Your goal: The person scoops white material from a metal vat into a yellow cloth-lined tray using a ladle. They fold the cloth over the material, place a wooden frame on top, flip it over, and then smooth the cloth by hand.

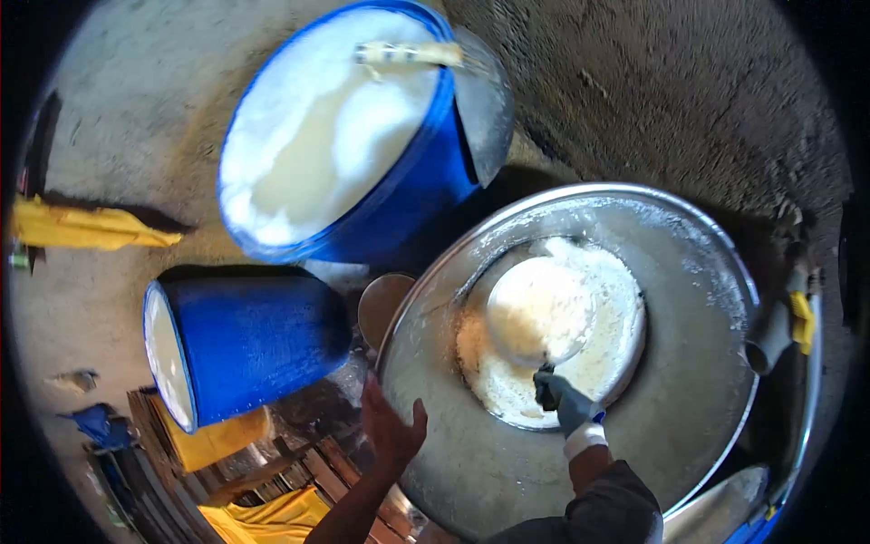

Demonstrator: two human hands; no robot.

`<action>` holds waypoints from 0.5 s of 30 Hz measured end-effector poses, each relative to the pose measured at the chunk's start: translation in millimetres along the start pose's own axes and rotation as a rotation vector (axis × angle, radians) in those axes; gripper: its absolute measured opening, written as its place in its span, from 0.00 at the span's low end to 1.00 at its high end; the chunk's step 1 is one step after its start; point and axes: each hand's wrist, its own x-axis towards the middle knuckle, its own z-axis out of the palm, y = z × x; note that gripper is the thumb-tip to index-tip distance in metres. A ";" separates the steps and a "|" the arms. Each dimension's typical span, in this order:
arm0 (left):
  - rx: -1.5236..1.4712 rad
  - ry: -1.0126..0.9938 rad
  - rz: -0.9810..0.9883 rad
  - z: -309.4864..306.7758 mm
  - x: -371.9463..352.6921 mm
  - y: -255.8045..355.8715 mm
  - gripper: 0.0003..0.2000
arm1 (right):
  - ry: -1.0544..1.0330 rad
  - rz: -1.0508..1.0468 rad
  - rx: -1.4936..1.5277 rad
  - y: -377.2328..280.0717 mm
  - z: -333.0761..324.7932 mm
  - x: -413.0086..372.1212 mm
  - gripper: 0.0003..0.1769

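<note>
My right hand, in a dark grey glove with a white cuff, grips the handle of a round ladle heaped with white foamy stuff. The ladle is over the sunken centre of a wide metal pan, where pale frothy liquid lies. My bare left hand has its fingers apart and holds nothing; it is at the pan's left rim, and whether it touches the rim cannot be made out.
A big blue barrel of white foam stands behind, with a wrapped handle of a metal scoop across its rim. A smaller blue barrel is at left. Wooden slats, yellow cloths and a metal pipe lie around.
</note>
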 end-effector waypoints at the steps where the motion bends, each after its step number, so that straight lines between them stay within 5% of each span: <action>1: -0.024 0.019 -0.016 -0.2 -0.4 0.5 0.49 | -0.051 0.017 -0.062 16.1 1.2 -27.1 0.13; 7: -0.526 0.077 0.038 -25.1 -2.0 -12.1 0.37 | 0.133 0.032 -0.342 101.5 101.6 -244.4 0.10; 9: -0.595 0.101 -0.094 -40.6 -23.7 -22.8 0.35 | 0.196 0.063 -0.430 132.5 118.4 -294.4 0.09; 15: -0.653 -0.014 -0.291 25.9 -210.3 -137.6 0.32 | 0.189 0.151 -0.628 199.5 148.1 -395.2 0.09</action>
